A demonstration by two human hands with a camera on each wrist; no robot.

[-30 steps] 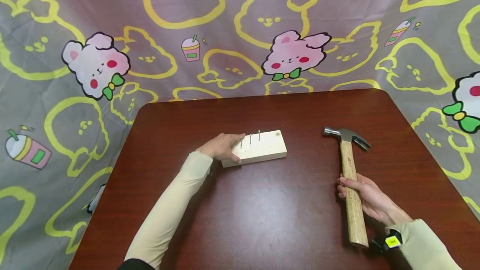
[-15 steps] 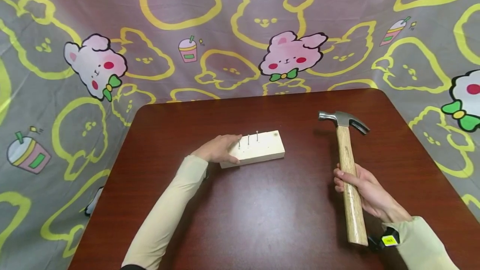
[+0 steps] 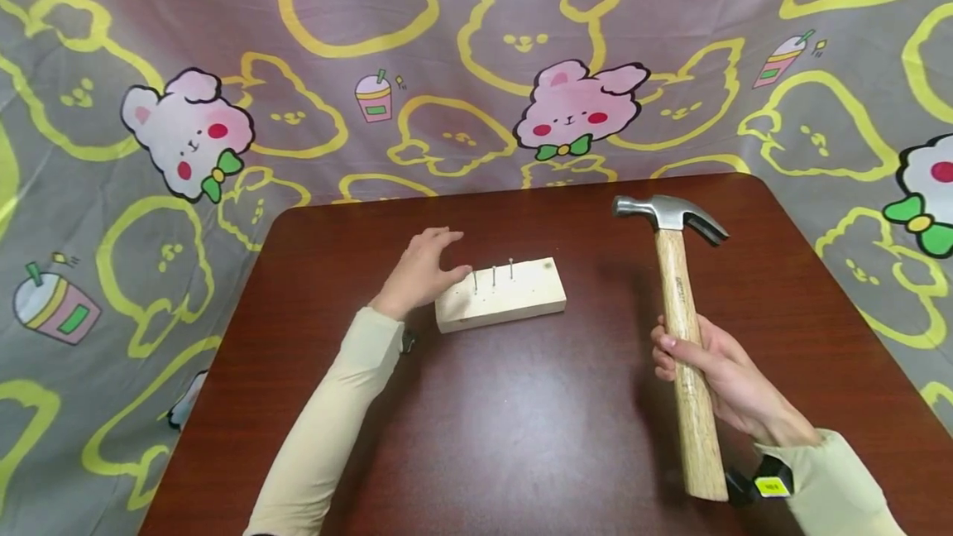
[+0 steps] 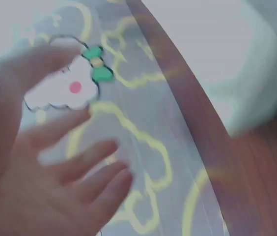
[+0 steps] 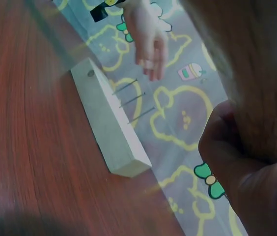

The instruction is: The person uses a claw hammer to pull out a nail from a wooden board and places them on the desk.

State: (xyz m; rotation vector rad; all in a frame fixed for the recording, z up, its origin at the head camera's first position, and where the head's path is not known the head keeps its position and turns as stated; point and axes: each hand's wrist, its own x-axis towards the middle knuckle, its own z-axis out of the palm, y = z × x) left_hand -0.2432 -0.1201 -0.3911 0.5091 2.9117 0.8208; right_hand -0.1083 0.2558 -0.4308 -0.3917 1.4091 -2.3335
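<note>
My right hand (image 3: 715,370) grips a claw hammer (image 3: 676,271) by its wooden handle, the steel head up and the claw toward the right. Its handle (image 5: 266,73) also fills the upper right of the right wrist view. A pale wooden block (image 3: 514,298) lies on the table, with three thin nails (image 3: 494,275) standing up in a row toward its left half. My left hand (image 3: 419,271) is raised at the block's left end, fingers spread and holding nothing. In the left wrist view the left hand (image 4: 55,167) is blurred, palm showing.
Under the block is a dark red-brown table (image 3: 521,420) with rounded far corners. A grey-pink curtain (image 3: 462,15) printed with cartoon bears and cups hangs along the far side and both sides of it.
My left hand has let go of the block's left end and lifted up, fingers spreading. The hammer has risen and shifted slightly left in my right hand. The block stays put.
</note>
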